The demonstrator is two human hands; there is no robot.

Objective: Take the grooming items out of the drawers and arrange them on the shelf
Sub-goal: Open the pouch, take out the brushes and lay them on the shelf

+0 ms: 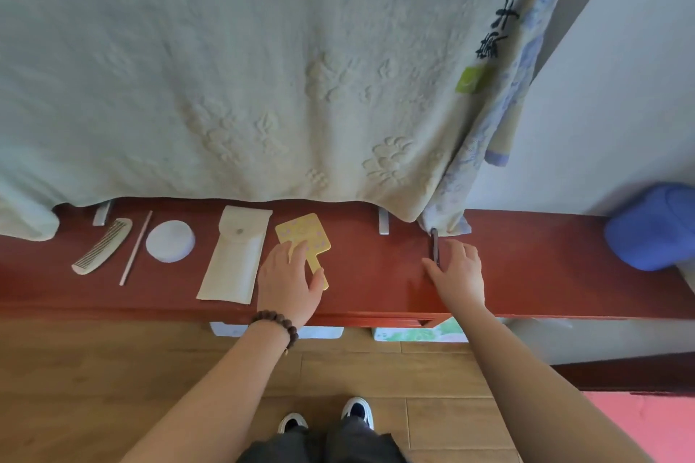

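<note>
Long red-brown wooden shelf point(526, 274) runs 9 to 3 o'clock; near edge sits above a wood-plank floor point(113, 368). Pale green embossed cloth point(263, 68) hangs down to the shelf's far edge. Bare shelf top between the two hands, and again from the right hand out to a blue rounded object point(654, 225) at 3 o'clock.

Row on the shelf, from 9 o'clock inward: cream curved comb point(102, 246), thin pink stick point(135, 248), white round compact point(170, 241), white flat snap pouch point(235, 254), yellow square hand mirror with purple dots point(304, 241). All lie apart, except mirror just beside pouch.

Left hand point(287, 282), dark bead bracelet point(276, 325) on wrist, lies palm down over the mirror's handle, fingers relaxed and spread, touching it.

Right hand point(457, 271) palm down, fingers straight, index side against a slim dark stick-like item point(435, 246) pointing to 12 o'clock. Cannot tell whether the thumb pinches it.

Both forearms reach in from 6 o'clock.
</note>
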